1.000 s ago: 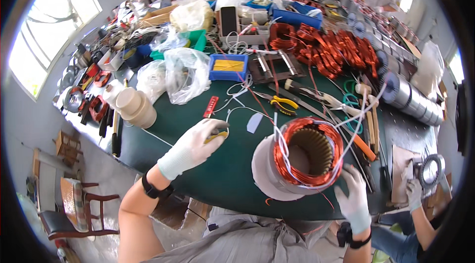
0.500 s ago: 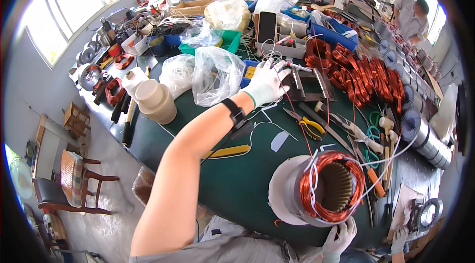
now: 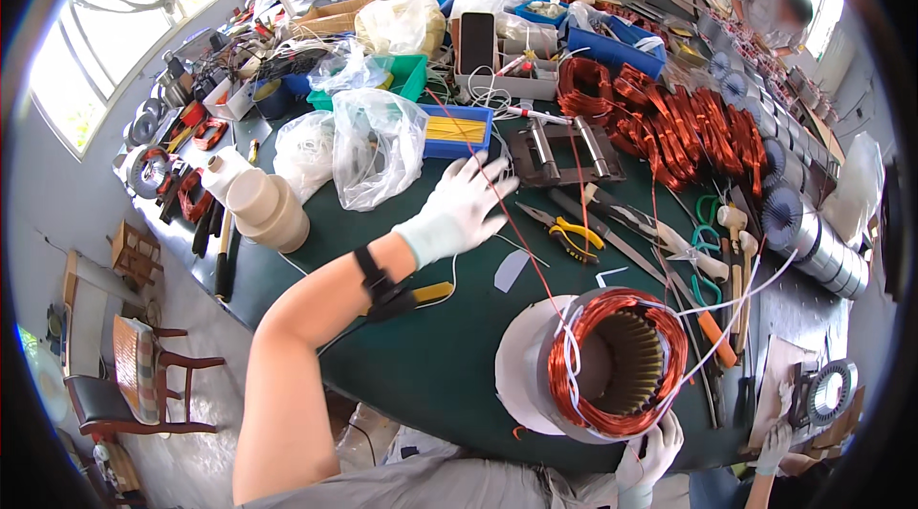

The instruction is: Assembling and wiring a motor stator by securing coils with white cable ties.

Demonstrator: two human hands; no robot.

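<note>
The left hand (image 3: 461,203), fingers spread wide, is over the surface (image 3: 430,365), near the blue tray (image 3: 454,147). The right hand (image 3: 654,452) is at the stator (image 3: 629,361); I cannot tell its grip. The stator stands by the near edge; open room separates it from the left forearm (image 3: 330,294).

Cylindrical stator (image 3: 633,367), red-copper windings (image 3: 566,383) ringing its rim, ribbed bore (image 3: 643,356) facing up, upright on green tabletop (image 3: 421,365)
</note>
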